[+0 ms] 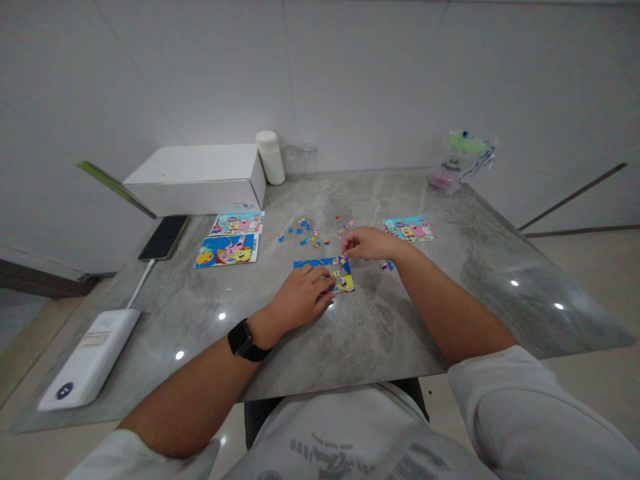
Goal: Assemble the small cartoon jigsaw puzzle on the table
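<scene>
A small jigsaw puzzle (pixel 346 283) with a blue, yellow and pink cartoon picture lies flat on the table in front of me. Across its left and middle part rests my left hand (pixel 305 293), fingers spread out and covering much of the picture. My right hand (pixel 363 244) is at the puzzle's upper right corner, thumb and forefinger pinched on a puzzle piece (pixel 344 259) that is mostly hidden. Several loose puzzle pieces (pixel 303 231) are scattered beyond the puzzle. A few more pieces (pixel 387 265) sit under my right forearm.
Cartoon picture cards (pixel 227 251) lie at left, another card (pixel 411 229) at right. A phone (pixel 164 238) is cabled to a white power bank (pixel 90 360). Along the back stand a white box (pixel 195 180), a white bottle (pixel 271 158), clear glasses (pixel 301 163) and a plastic bag (pixel 463 162).
</scene>
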Motion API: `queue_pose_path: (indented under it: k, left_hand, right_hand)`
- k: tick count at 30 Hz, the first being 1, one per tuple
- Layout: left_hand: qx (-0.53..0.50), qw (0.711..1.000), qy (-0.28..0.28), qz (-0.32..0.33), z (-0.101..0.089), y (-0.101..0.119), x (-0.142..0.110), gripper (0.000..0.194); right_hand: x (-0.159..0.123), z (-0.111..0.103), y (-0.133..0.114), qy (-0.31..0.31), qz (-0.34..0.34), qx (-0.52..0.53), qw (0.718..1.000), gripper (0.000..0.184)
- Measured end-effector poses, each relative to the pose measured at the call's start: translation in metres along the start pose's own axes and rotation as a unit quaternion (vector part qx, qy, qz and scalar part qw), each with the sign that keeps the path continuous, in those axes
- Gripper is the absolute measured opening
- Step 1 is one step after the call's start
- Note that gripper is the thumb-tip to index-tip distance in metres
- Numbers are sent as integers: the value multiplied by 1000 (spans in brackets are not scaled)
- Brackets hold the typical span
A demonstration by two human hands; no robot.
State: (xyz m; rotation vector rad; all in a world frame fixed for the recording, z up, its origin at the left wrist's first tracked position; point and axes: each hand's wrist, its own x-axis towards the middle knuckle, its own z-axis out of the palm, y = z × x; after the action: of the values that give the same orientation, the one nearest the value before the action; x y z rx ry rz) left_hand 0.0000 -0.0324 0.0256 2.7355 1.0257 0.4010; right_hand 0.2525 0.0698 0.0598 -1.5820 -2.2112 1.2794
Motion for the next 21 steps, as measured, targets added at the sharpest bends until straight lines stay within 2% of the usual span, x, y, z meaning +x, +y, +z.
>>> queue_pose_path:
  k: [9, 21]
  left_hand:
    - [15, 1000, -16, 11, 10, 2, 7, 45]
    - [38, 998, -12, -47, 0, 3, 2, 32]
  right_hand:
    - [8, 10, -2, -17, -19, -50, 998, 13]
    - [11, 25, -2, -18, -30, -112, 993, 9]
